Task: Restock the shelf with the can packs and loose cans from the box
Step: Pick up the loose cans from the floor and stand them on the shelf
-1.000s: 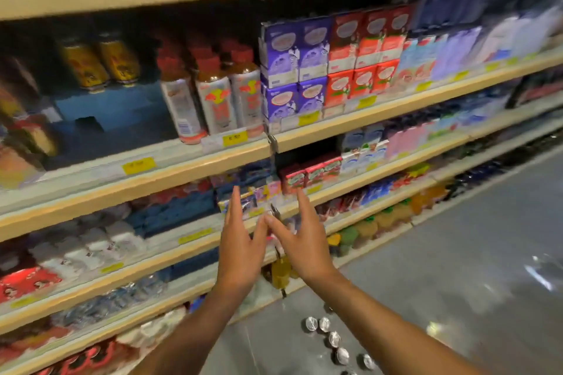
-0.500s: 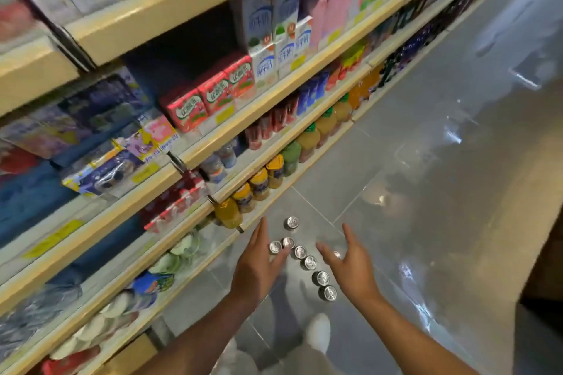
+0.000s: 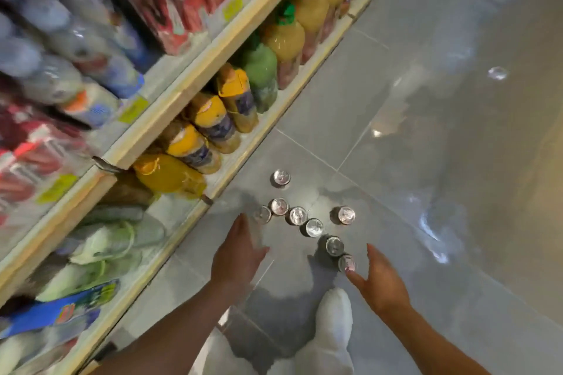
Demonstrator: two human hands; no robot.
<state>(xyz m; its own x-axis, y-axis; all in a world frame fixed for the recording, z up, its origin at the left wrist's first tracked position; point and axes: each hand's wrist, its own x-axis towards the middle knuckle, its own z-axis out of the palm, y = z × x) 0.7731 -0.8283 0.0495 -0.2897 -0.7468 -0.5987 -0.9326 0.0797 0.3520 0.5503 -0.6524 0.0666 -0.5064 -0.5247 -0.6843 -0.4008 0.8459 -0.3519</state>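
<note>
Now shelf point(image 3: 195, 79) holds bottles point(image 3: 210, 119); cans point(image 3: 314, 227) on floor point(image 3: 426, 161); left hand point(image 3: 237, 256), right hand point(image 3: 382, 286) fingers point(image 3: 373, 256) spread.

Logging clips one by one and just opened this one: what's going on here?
A person stands over loose cans upright on the grey floor beside the bottom shelf of juice bottles. The left hand and right hand both reach down toward them, fingers spread, holding nothing. The right hand is nearest the closest can; whether it touches is unclear. No can is lifted yet.
</note>
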